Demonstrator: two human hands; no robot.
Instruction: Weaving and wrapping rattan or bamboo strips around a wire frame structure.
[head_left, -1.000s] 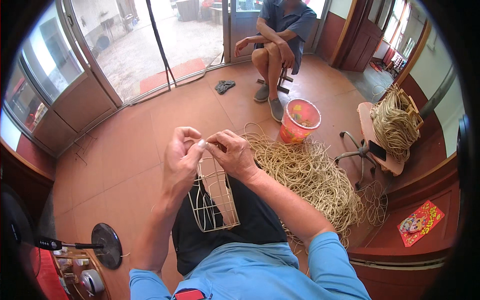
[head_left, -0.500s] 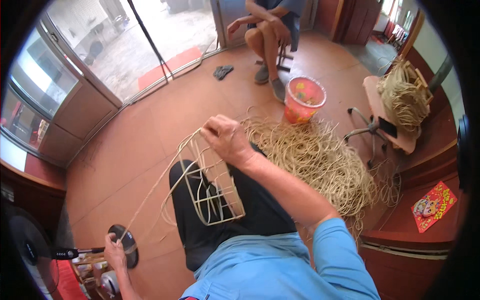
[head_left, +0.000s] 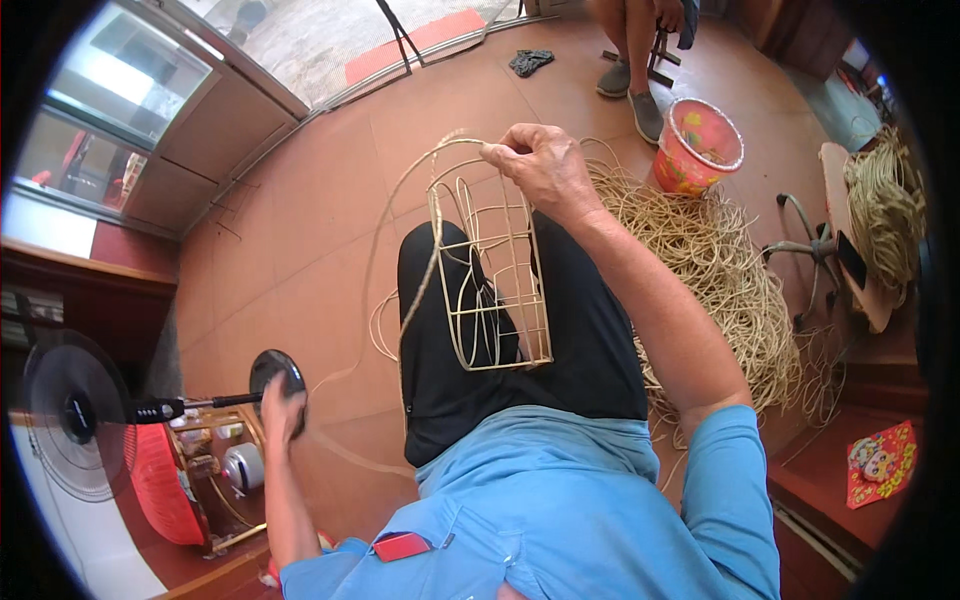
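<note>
A light wire basket frame point(head_left: 500, 308) lies across my thighs in dark trousers, with loose loops of cord inside and around it. My right hand point(head_left: 540, 170) pinches a pale cord point(head_left: 452, 141) at the top end of the frame. The cord arcs over the frame and runs down to the left. My left hand point(head_left: 283, 410) is out at the lower left, smeared by motion in front of the fan's black base, so its fingers and what they hold cannot be made out.
A big tangled cord pile point(head_left: 700, 290) lies at right beside a pink bucket point(head_left: 690, 160). A chair with cord bundles point(head_left: 880, 210) stands behind it. A seated person's legs point(head_left: 640, 100) are at the top. A fan point(head_left: 80, 415) and a low rack point(head_left: 240, 465) are at left.
My left hand has left the frame, sweeping down and out to the left and drawing cord. My right hand stays at the frame's top. The view has tilted down, showing more fan.
</note>
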